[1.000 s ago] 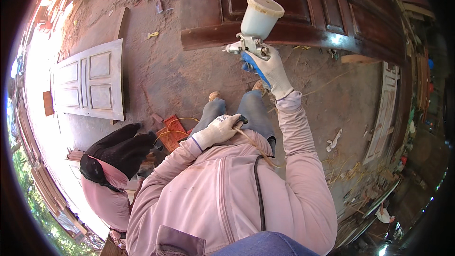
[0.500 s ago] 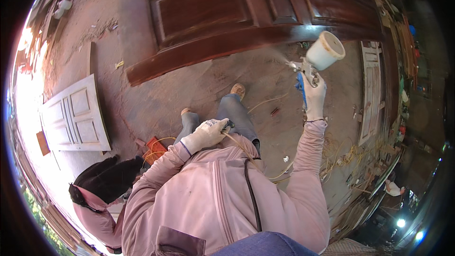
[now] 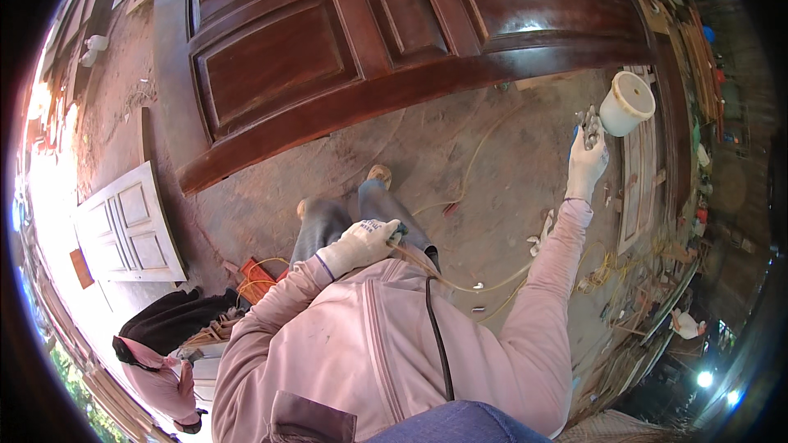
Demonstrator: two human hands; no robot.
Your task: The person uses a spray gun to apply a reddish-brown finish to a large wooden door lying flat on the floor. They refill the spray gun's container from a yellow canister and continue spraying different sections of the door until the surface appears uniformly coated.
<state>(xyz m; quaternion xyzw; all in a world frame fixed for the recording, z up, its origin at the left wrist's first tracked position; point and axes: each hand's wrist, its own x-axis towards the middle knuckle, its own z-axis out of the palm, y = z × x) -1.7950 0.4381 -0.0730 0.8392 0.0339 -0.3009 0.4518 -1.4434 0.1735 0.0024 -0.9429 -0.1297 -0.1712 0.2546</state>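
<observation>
A spray gun [image 3: 588,126] with a white paint cup [image 3: 628,105] on top is in my gloved right hand [image 3: 587,167], held out to the right with the arm stretched. It is beyond the near edge of a dark red-brown panelled door [image 3: 283,64], which lies raised above the ground and looks glossy. In front of my waist, my gloved left hand [image 3: 365,246] is closed around a thin pale hose [image 3: 423,262]. The hose runs off to the right past my body. The gun's trigger is hidden by my fingers.
A pale panelled door [image 3: 131,226] lies at left, and another [image 3: 636,172] at right. A red-orange object [image 3: 257,280] and a black cloth [image 3: 176,320] are by my left elbow. Tangled yellow hose [image 3: 603,272] lies right. A person's pink sleeve [image 3: 156,377] shows at lower left.
My right hand has moved right with the spray gun. The mist seen at its nozzle earlier no longer shows. My left hand keeps its grip on the hose. The view has shifted rightward.
</observation>
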